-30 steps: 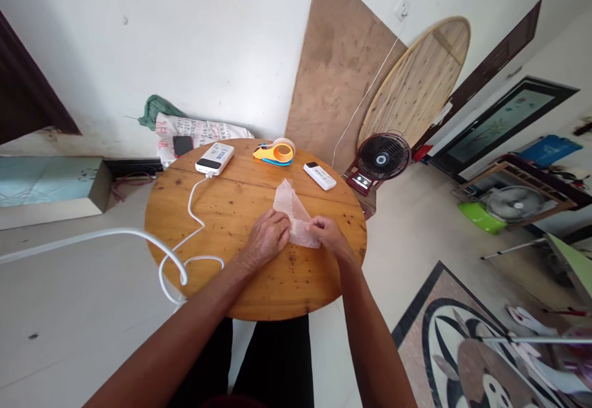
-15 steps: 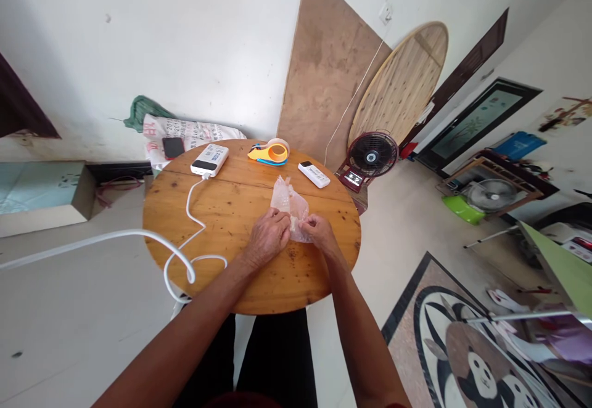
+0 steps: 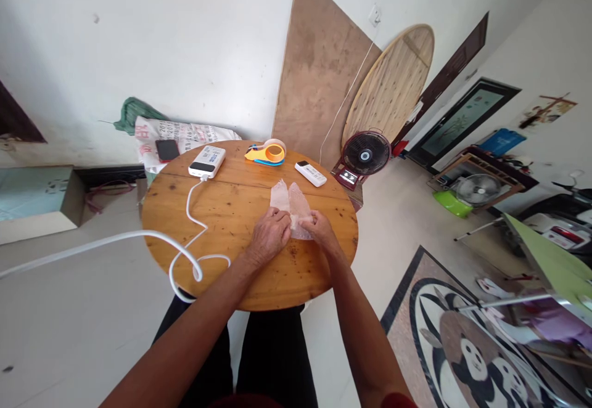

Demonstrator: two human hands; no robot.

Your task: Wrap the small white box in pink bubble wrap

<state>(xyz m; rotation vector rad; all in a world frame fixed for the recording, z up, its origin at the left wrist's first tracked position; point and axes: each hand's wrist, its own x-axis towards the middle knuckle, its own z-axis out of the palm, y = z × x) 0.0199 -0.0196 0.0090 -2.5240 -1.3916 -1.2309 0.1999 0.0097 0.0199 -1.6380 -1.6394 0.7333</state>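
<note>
A crumpled sheet of clear bubble wrap (image 3: 300, 199) lies over the middle of the round wooden table (image 3: 222, 211), its two upper corners standing up apart. My left hand (image 3: 271, 231) has its fingers curled onto the wrap's left side. On the other side, my right hand (image 3: 320, 229) pinches the wrap between thumb and fingers. A small pale patch shows between the two hands; what it is cannot be made out. My fingertips partly hide the lower part of the wrap.
Toward the table's far side are a white power bank (image 3: 208, 161) with a white cable (image 3: 188, 208), an orange tape dispenser (image 3: 259, 155) and a white remote-like device (image 3: 311, 173). A black fan (image 3: 366, 154) stands beyond the right edge. The thick cable loops over the left edge.
The right side of the bubble wrap has opened out and stands straighter, with a wider gap between its corners. My right hand has shifted slightly on it. The view has turned a little.
</note>
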